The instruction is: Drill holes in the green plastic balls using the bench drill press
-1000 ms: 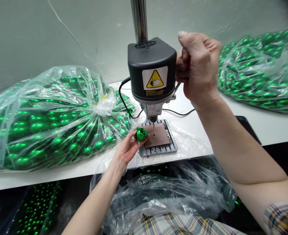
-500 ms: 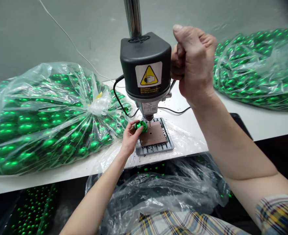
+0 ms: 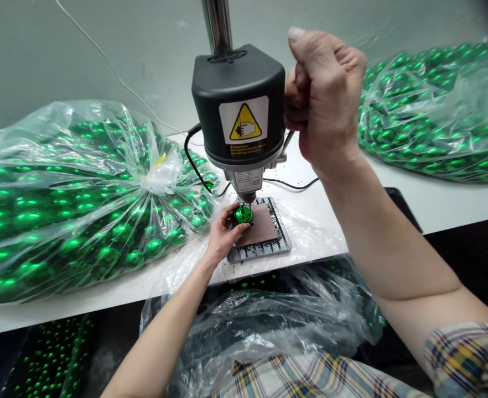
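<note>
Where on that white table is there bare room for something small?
The roomiest bare patch of white table lies between the right bag, the front edge and the dark flat object. A thin strip also runs between the left bag and front edge. It's crowded at the drill base, with the left hand holding a green ball and clear film alongside.

This seems to be a workshop: a drill press (image 3: 239, 83) stands beside the right grip (image 3: 327, 94), and bagged green balls (image 3: 82, 215) lie left of the left grip (image 3: 224, 231).
</note>
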The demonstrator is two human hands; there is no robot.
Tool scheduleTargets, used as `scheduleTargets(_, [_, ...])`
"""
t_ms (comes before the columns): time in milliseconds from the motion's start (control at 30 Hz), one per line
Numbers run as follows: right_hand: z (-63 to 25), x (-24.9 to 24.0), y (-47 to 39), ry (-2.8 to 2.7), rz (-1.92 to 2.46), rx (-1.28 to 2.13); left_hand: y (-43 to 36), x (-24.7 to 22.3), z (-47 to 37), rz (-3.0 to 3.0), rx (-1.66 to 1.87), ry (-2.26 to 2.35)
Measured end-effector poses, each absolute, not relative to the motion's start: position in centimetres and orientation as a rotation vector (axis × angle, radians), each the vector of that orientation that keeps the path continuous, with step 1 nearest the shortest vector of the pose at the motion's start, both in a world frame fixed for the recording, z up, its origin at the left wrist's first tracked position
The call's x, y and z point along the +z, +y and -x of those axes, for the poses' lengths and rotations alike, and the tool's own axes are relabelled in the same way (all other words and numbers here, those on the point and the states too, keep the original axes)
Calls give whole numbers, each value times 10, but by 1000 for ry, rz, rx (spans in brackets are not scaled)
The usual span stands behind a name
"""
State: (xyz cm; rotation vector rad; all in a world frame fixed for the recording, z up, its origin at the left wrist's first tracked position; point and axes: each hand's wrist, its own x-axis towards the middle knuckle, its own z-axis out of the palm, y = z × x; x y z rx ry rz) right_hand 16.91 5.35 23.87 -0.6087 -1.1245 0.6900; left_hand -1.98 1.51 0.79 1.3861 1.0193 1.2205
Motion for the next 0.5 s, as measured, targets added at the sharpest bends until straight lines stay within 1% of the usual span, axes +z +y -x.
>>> scheduleTargets(200, [-167, 238, 54, -1082, 532, 712, 19, 5, 25, -1320, 1167, 976])
scheduleTargets(400, [-168, 240, 53, -1106, 659, 697, 19, 7, 19, -1421, 1163, 999])
scheduleTargets(500, [-170, 239, 57, -1144, 656, 684, 18, 12, 14, -1497, 1180, 989])
